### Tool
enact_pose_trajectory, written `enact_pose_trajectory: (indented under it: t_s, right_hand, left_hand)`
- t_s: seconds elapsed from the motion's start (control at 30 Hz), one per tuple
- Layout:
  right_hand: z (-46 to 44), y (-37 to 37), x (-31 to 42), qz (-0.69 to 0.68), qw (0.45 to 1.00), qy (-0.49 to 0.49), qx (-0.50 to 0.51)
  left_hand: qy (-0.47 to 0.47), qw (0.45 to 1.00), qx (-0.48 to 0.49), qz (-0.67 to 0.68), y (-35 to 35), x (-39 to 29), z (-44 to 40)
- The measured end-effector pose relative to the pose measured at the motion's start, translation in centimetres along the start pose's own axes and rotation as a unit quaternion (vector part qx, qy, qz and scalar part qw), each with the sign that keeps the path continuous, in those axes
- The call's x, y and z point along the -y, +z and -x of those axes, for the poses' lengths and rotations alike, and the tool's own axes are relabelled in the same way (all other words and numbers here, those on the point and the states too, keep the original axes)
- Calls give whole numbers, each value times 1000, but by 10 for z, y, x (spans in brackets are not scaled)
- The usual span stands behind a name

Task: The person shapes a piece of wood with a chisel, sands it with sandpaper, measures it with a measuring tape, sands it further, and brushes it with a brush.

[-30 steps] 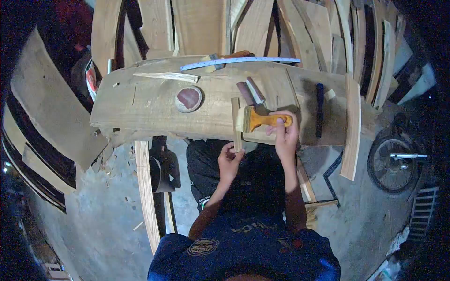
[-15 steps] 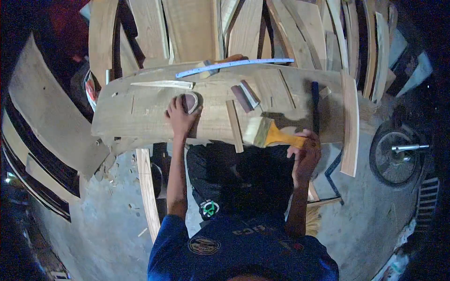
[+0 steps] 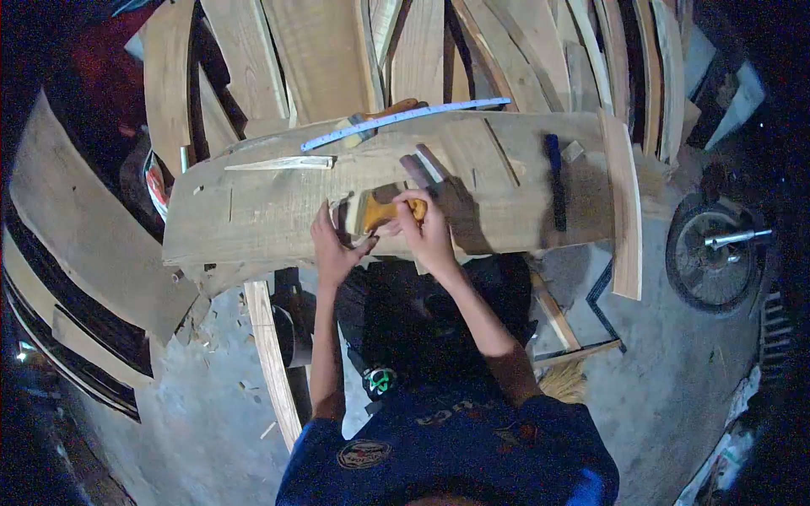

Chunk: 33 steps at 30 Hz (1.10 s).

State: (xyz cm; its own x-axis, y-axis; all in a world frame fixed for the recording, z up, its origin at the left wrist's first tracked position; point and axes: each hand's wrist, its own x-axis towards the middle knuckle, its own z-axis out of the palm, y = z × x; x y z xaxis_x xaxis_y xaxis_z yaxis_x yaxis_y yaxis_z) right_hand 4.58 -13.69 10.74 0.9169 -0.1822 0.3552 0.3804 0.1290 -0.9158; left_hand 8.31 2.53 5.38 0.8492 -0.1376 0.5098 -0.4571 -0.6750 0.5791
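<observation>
My right hand point(image 3: 429, 234) is closed on the orange handle of a wide brush point(image 3: 381, 211), whose bristles point left. The bristle end meets a round, reddish-brown-topped piece point(image 3: 342, 215) that my left hand point(image 3: 336, 251) holds by its side above the wooden bench point(image 3: 261, 202). The brush partly hides that round piece. Two small brown blocks point(image 3: 416, 171) lie with a pale strip between them, just beyond my right hand. A thin wood strip from the earlier views is hidden behind my hands.
A bluish ruler point(image 3: 405, 121) crosses a second brush point(image 3: 363, 126) at the bench's far edge. A pale splinter point(image 3: 280, 163) lies left, a dark tool point(image 3: 555, 181) right. Boards point(image 3: 325, 59) stand behind. A wheel point(image 3: 715, 255) is at the right.
My left hand has gone from the thin strip to the round piece. My right hand carried the brush right, then left to that piece. The camera view has shifted slightly.
</observation>
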Motion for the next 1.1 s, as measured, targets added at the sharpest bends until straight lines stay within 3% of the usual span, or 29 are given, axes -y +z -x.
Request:
enact_pose_trajectory:
  t_s: [0.07,0.13,0.23,0.33,0.37,0.4,0.43,0.47,0.5,0.53,0.57,0.63,0.77,0.83,0.87,0.93,0.97,1.03,1.07,1.1]
  right_hand:
    - [-3,0,0,4,1000,-17,-17]
    - [-7,-7,-7,-16,999,38,35]
    - [-7,-32,11,-26,999,33,-35]
    - [-9,-52,40,96,995,-9,26]
    - [-11,-54,43,147,987,-32,62]
    - [-16,-55,42,151,986,-29,63]
    - [-21,-54,39,182,977,-50,100]
    - [-22,-53,37,210,965,-69,140]
    - [-18,-52,32,208,964,-64,150]
    - [-14,-50,27,237,952,-64,185]
    - [-12,-47,24,265,937,-68,219]
    - [0,-45,35,291,916,-117,252]
    - [31,-46,73,315,911,-67,258]
    - [32,-54,76,304,911,-36,277]
    - [28,-59,73,293,917,-26,271]
    - [12,-58,73,229,936,47,264]
    - [1,-58,67,229,935,43,267]
    - [-19,-58,49,221,943,50,244]
    - [-27,-56,46,220,943,48,245]
    - [-35,-50,44,236,949,28,205]
  left_hand:
    - [4,1000,2,6,1,3,-1]
    - [4,1000,5,-24,7,11,-8]
    - [15,996,-20,-89,2,2,-18]
    - [-81,984,-157,-33,-10,-36,10]
    - [-192,962,-154,117,-4,-48,29]
    - [-297,905,-148,264,0,-58,47]
    - [-269,885,-126,358,28,-37,76]
    - [-300,855,-34,421,33,-48,89]
    - [-414,791,38,450,43,-56,94]
    - [-479,611,83,625,36,-78,86]
    - [-541,517,105,655,44,-73,88]
    - [-503,493,65,707,54,-80,87]
    - [-507,461,48,727,64,-77,92]
    - [-527,378,30,761,61,-76,94]
    - [-527,376,29,762,63,-70,100]
    - [-516,309,97,793,66,-60,110]
    - [-512,310,95,795,69,-57,115]
    - [-479,254,97,835,62,-63,114]
    - [-445,295,55,844,58,-72,114]
    - [-443,296,54,844,56,-72,117]
